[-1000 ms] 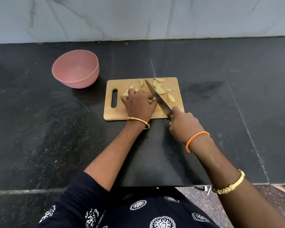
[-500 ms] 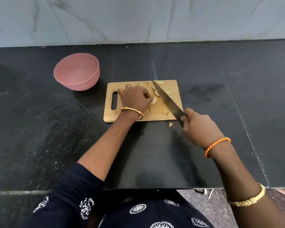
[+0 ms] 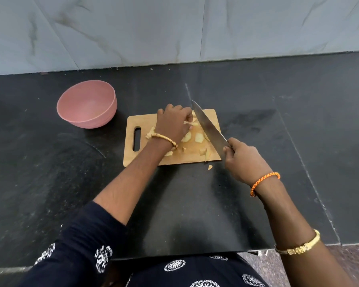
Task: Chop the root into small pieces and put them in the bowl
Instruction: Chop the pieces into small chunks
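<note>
While the hands work, root pieces [image 3: 199, 138] lie between them.

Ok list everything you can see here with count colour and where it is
bowl: one, pink, counter, left of board
cutting board: one, wooden, counter centre
root pieces: several, pale yellow, on board
stray piece: one, pale, counter just off board's near edge
knife: one, steel blade, angled over board
counter: one, black
left hand: pinches a root piece over board
right hand: grip on knife handle
</note>
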Available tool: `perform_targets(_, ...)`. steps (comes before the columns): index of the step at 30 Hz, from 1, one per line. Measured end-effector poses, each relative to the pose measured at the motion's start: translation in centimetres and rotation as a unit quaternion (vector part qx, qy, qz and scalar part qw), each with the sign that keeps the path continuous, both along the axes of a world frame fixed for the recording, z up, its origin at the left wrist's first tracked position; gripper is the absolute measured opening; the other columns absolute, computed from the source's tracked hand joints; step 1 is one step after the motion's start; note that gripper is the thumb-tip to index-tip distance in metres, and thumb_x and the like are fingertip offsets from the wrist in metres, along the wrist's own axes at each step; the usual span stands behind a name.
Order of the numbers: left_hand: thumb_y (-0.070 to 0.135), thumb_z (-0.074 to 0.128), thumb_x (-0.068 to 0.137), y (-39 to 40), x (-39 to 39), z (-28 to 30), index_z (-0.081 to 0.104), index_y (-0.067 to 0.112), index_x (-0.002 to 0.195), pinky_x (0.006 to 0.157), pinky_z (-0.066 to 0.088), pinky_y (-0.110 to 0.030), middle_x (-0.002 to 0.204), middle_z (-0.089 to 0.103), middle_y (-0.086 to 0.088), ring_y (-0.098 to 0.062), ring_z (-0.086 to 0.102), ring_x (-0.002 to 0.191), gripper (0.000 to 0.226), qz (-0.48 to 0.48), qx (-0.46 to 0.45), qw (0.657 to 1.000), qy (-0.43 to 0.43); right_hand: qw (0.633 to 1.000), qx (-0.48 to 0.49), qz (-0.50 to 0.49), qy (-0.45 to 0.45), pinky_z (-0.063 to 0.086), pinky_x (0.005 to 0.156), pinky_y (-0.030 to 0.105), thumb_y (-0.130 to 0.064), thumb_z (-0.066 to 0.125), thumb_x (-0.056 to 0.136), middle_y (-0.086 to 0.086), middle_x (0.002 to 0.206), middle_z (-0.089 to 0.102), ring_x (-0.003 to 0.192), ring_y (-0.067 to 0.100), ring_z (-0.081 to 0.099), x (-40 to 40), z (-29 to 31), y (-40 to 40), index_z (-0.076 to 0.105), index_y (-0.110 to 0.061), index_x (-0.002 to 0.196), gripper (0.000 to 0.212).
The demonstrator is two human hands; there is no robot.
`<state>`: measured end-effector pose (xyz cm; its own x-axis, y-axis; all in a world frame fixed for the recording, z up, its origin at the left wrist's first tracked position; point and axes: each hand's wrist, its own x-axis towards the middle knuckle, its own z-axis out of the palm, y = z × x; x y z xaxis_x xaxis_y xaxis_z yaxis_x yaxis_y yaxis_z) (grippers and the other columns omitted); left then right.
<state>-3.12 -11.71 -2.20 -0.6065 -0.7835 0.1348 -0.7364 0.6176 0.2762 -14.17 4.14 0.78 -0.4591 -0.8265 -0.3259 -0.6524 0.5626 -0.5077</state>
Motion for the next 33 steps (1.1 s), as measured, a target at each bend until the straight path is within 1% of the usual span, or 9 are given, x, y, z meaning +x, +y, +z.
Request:
perform_targets(3,0.017,0.07,0.078,1.3,0.3,-1.4,0.066,0.016,0.081,0.073,0.045,-0.031,0.085,0.066,0.0,-0.02,0.059,0.081,0.005,0.05,0.023,0.99,0.127,1.0,-0.002,0.001,-0.001,0.051,0.071,0.04,-0.025,0.035,0.1,0.017,0.091,0.061,0.081,0.035,0.06,0.6,-0.5,-0.4,0.051,-0.011,0.103,0.021)
perform_targets(5,0.009,0.07,0.077,1.8,0.3,-1.9,0.071,0.01,0.079,0.069,0.049,-0.031,0.082,0.067,-0.004,-0.02,0.06,0.077,0.002,0.066,0.045,0.982,0.173,1.0,-0.006,-0.003,-0.002,0.052,0.072,0.041,-0.025,0.035,0.1,0.017,0.091,0.061,0.082,0.035,0.061,0.8,-0.6,-0.8,0.051,-0.011,0.105,0.022)
perform_targets(13,0.005,0.062,0.084,2.1,0.6,-2.0,0.074,0.005,0.094,0.082,0.049,-0.031,0.095,0.069,-0.01,-0.023,0.063,0.088,0.015,0.058,0.082,0.982,0.162,1.0,-0.012,0.012,0.024,0.054,0.074,0.044,-0.026,0.035,0.1,0.018,0.092,0.06,0.081,0.036,0.06,1.3,-0.2,-0.8,0.049,-0.011,0.107,0.022)
perform_targets(16,0.008,0.066,0.082,2.5,0.4,-1.9,0.074,0.005,0.093,0.08,0.05,-0.029,0.093,0.069,-0.01,-0.023,0.062,0.086,0.014,0.077,0.083,0.978,0.173,0.999,0.017,0.028,0.027,0.055,0.077,0.044,-0.026,0.035,0.1,0.016,0.093,0.061,0.081,0.033,0.061,2.0,-0.7,-0.8,0.049,-0.012,0.111,0.023)
perform_targets(20,0.011,0.072,0.078,2.6,-0.1,-1.8,0.074,0.007,0.092,0.075,0.046,-0.019,0.092,0.072,-0.008,-0.019,0.065,0.084,0.015,0.117,0.098,0.969,0.194,0.999,0.022,0.027,0.042,0.055,0.077,0.044,-0.026,0.034,0.1,0.015,0.092,0.06,0.082,0.033,0.061,2.2,-0.9,-1.2,0.049,-0.011,0.113,0.024)
perform_targets(23,0.013,0.073,0.077,2.7,-0.4,-1.7,0.074,0.005,0.091,0.076,0.05,-0.022,0.091,0.072,-0.009,-0.019,0.066,0.083,0.015,0.137,0.103,0.967,0.189,0.997,0.028,0.029,0.063,0.053,0.074,0.041,-0.024,0.035,0.099,0.012,0.086,0.054,0.083,0.034,0.06,2.4,-0.8,-1.6,0.047,-0.011,0.113,0.022)
perform_targets(27,0.013,0.071,0.078,2.8,-0.5,-1.6,0.074,0.005,0.091,0.08,0.055,-0.034,0.092,0.072,-0.01,-0.022,0.066,0.085,0.015,0.133,0.101,0.971,0.173,0.992,0.073,0.065,0.079,0.045,0.069,0.039,-0.013,0.041,0.095,0.004,0.071,0.036,0.08,0.03,0.051,3.1,-0.4,-2.1,0.039,-0.011,0.115,0.021)
perform_targets(30,0.014,0.071,0.079,2.7,-0.5,-1.4,0.074,0.006,0.093,0.082,0.054,-0.035,0.092,0.073,-0.01,-0.023,0.065,0.087,0.017,0.132,0.114,0.971,0.166,0.988,0.101,0.086,0.079,0.048,0.073,0.04,-0.011,0.04,0.096,0.004,0.074,0.038,0.088,0.031,0.057,3.3,-0.2,-1.8,0.038,-0.011,0.116,0.02)
perform_targets(33,0.014,0.073,0.077,2.7,-0.1,-1.0,0.073,0.005,0.095,0.082,0.053,-0.031,0.092,0.072,-0.01,-0.021,0.065,0.086,0.02,0.14,0.13,0.964,0.187,0.984,0.129,0.093,0.076,0.049,0.073,0.039,-0.012,0.04,0.096,0.006,0.077,0.041,0.085,0.03,0.056,2.8,0.3,-0.7,0.038,-0.011,0.116,0.02)
